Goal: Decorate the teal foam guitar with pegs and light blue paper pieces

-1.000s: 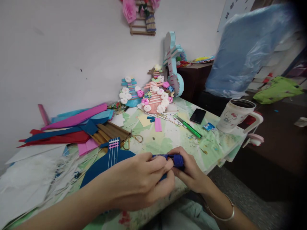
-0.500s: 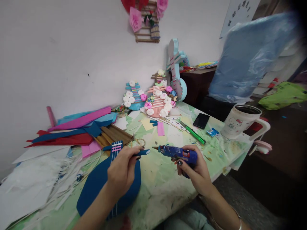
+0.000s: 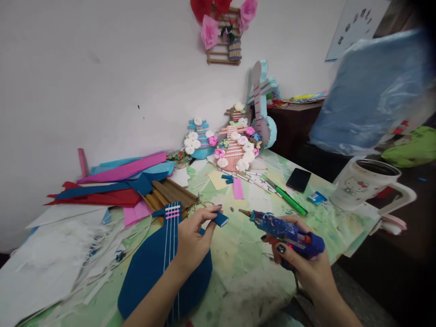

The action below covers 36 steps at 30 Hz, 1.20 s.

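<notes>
Between the thumb and fingers of my left hand (image 3: pixel 194 236) is a small dark blue strip (image 3: pixel 221 219), its pale cut end facing right. My right hand (image 3: pixel 306 263) grips a blue hot glue gun (image 3: pixel 286 232), its nozzle pointing left, a short gap from the strip. Under my left forearm lies a dark blue paper-covered lute shape (image 3: pixel 146 263), with white strings running along it and pink and white bars on its neck. My arm covers part of its body.
Crepe paper (image 3: pixel 126 169) in several colours lies at left beside white scraps (image 3: pixel 68 240). Flower-decorated small lutes (image 3: pixel 235 152) stand against the wall. A green utility knife (image 3: pixel 289 200), a phone (image 3: pixel 299 180) and a mug (image 3: pixel 361 186) are on the right.
The glue gun has drawn away from the strip, to the right and nearer me. The strip now shows its broad side turned up. The whole view has shifted slightly.
</notes>
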{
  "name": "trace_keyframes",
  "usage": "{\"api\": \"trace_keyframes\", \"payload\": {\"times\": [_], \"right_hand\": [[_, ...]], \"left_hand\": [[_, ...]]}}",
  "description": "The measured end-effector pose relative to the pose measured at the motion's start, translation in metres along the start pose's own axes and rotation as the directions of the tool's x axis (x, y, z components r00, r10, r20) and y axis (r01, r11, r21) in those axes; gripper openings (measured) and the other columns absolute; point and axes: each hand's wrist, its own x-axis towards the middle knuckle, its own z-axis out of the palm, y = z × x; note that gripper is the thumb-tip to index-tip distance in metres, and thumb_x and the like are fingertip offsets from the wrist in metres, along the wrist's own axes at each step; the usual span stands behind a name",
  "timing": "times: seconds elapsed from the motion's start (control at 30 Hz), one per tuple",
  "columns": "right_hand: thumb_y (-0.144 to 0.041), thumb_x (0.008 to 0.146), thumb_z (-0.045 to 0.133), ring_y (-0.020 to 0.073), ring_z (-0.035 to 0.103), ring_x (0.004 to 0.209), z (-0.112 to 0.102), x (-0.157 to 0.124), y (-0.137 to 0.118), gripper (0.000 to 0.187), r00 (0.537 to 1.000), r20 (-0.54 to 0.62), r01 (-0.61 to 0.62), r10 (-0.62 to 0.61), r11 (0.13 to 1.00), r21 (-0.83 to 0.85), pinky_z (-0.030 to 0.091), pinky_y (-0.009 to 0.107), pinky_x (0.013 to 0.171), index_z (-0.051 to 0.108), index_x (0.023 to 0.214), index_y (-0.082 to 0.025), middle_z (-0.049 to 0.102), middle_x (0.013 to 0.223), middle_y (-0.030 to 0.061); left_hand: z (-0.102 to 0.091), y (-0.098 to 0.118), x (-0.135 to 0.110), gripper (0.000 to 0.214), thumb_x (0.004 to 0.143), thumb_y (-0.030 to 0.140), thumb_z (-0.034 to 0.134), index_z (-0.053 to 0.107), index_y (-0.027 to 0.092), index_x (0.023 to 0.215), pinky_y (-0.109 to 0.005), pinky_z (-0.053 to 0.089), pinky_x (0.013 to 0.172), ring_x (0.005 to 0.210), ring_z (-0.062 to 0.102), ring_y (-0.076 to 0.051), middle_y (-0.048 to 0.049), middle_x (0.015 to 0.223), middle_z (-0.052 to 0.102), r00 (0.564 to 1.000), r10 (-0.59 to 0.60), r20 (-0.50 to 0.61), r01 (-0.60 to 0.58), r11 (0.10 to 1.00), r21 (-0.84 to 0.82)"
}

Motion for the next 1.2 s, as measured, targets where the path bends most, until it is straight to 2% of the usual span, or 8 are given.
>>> {"api": "trace_keyframes", "payload": {"times": [0.13, 0.27, 0.5, 0.77, 1.03, 1.2], "right_hand": [[-0.027, 0.076, 0.068, 0.0143, 0.056, 0.052, 0.003, -0.004, 0.0, 0.015, 0.998, 0.049, 0.045, -0.034, 0.974, -0.223, 0.045, 0.025, 0.045, 0.063, 0.085, -0.017, 0.068, 0.074, 0.0067], [-0.031, 0.074, 0.069, 0.0185, 0.06, 0.06, 0.012, -0.005, -0.004, 0.016, 0.995, 0.076, 0.085, -0.06, 0.921, -0.38, 0.046, 0.026, 0.048, 0.063, 0.081, -0.018, 0.066, 0.07, 0.0055], [-0.038, 0.078, 0.064, 0.0157, 0.053, 0.054, 0.017, -0.01, -0.001, 0.019, 0.992, 0.106, 0.109, -0.076, 0.928, -0.356, 0.045, 0.028, 0.05, 0.06, 0.079, -0.019, 0.06, 0.065, 0.0022], [-0.041, 0.077, 0.065, 0.0158, 0.051, 0.052, 0.017, -0.013, 0.002, 0.023, 0.993, 0.11, 0.088, -0.051, 0.928, -0.362, 0.044, 0.029, 0.05, 0.061, 0.085, -0.02, 0.058, 0.06, 0.0009], [-0.042, 0.076, 0.064, 0.0144, 0.046, 0.055, 0.016, -0.014, 0.001, 0.026, 0.994, 0.105, 0.061, -0.019, 0.909, -0.413, 0.036, 0.026, 0.051, 0.055, 0.068, -0.02, 0.05, 0.06, -0.0005], [-0.04, 0.076, 0.065, 0.0138, 0.046, 0.056, 0.017, -0.016, 0.003, 0.024, 0.996, 0.083, 0.068, -0.037, 0.907, -0.416, 0.036, 0.025, 0.05, 0.055, 0.068, -0.019, 0.052, 0.061, -0.0007]], "left_hand": [[0.0, -0.003, -0.003, 0.008, 0.08, 0.011, 0.057, 0.06, 0.018, 0.078, -0.037, 0.058, 0.083, 0.094, 0.069, -0.021, -0.0088, 0.094, 0.073, 0.999, 0.0, -0.036, 0.0, 1.0, 0.026], [-0.001, -0.001, -0.006, 0.006, 0.078, 0.012, 0.062, 0.061, 0.018, 0.078, -0.034, 0.06, 0.077, 0.09, 0.07, -0.021, -0.0079, 0.093, 0.074, 0.995, -0.008, -0.098, 0.011, 0.999, 0.038], [-0.001, 0.004, -0.01, 0.009, 0.077, 0.011, 0.063, 0.06, 0.019, 0.078, -0.034, 0.06, 0.076, 0.089, 0.07, -0.02, -0.0061, 0.094, 0.074, 0.991, 0.054, -0.123, -0.039, 0.992, 0.121], [-0.001, 0.008, -0.01, 0.014, 0.076, 0.006, 0.063, 0.059, 0.019, 0.078, -0.032, 0.06, 0.077, 0.089, 0.07, -0.019, -0.0055, 0.094, 0.074, 0.99, 0.096, -0.106, -0.085, 0.99, 0.11], [0.0, 0.007, -0.009, 0.017, 0.075, 0.003, 0.063, 0.058, 0.019, 0.078, -0.03, 0.06, 0.076, 0.088, 0.07, -0.019, -0.0047, 0.094, 0.074, 0.985, 0.132, -0.109, -0.122, 0.988, 0.098], [0.0, 0.005, -0.012, 0.018, 0.074, 0.003, 0.064, 0.059, 0.02, 0.079, -0.03, 0.06, 0.076, 0.088, 0.07, -0.019, -0.0044, 0.094, 0.074, 0.984, 0.131, -0.117, -0.116, 0.985, 0.124]]}}
